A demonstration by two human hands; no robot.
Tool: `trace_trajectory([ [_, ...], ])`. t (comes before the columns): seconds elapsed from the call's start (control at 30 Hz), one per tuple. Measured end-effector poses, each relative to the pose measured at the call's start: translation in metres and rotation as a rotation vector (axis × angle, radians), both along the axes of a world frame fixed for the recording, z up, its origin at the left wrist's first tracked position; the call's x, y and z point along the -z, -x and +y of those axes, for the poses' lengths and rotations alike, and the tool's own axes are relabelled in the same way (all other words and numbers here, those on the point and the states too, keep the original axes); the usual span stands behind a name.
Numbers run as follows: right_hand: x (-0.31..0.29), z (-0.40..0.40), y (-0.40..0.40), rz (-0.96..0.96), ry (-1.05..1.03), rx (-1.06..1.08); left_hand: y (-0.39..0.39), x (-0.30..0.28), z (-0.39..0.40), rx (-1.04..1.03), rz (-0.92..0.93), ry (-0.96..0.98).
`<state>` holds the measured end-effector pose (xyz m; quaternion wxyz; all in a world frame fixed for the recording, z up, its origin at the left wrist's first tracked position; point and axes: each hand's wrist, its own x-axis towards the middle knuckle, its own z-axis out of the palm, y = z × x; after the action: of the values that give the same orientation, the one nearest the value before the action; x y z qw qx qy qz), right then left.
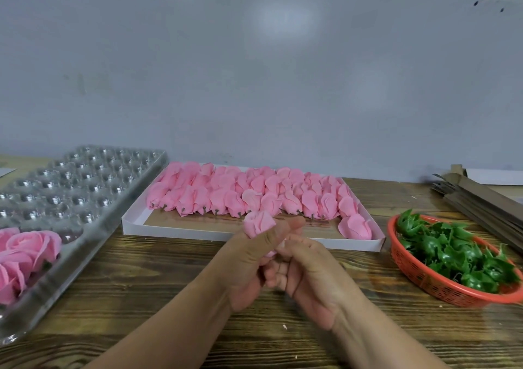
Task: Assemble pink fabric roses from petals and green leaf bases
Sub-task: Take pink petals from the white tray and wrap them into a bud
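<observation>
Your left hand (256,258) grips a pink fabric rose bud (259,222), fingers curled round it; your right hand (307,272) pinches its base, over the wooden table (147,278).

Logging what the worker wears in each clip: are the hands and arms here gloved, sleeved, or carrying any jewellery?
Both are bare. The left hand and right hand show no gloves, rings or tape, and both forearms are uncovered right down to the bottom edge of the picture, with no sleeve cuff, watch or bracelet in view. Fingernails look short and unpainted. Anything worn above the forearms is out of frame.
</observation>
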<state>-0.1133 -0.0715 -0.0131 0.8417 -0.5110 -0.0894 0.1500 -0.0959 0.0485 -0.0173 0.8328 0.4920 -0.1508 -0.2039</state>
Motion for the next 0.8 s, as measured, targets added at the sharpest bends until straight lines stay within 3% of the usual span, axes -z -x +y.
trace_trajectory([
  [0.17,0.004,0.003,0.002,-0.123,0.105,0.093,-0.002,-0.001,-0.001,-0.044,0.097,0.046],
  [0.37,0.012,0.011,0.006,-0.474,0.576,0.496,0.000,-0.001,-0.010,-0.122,0.167,0.135],
  [0.67,0.010,0.011,0.008,-0.574,0.545,0.506,0.003,-0.001,-0.016,-0.204,0.151,0.115],
  [0.8,0.010,0.007,0.005,-0.509,0.458,0.429,0.002,-0.001,-0.014,-0.159,0.058,0.042],
])
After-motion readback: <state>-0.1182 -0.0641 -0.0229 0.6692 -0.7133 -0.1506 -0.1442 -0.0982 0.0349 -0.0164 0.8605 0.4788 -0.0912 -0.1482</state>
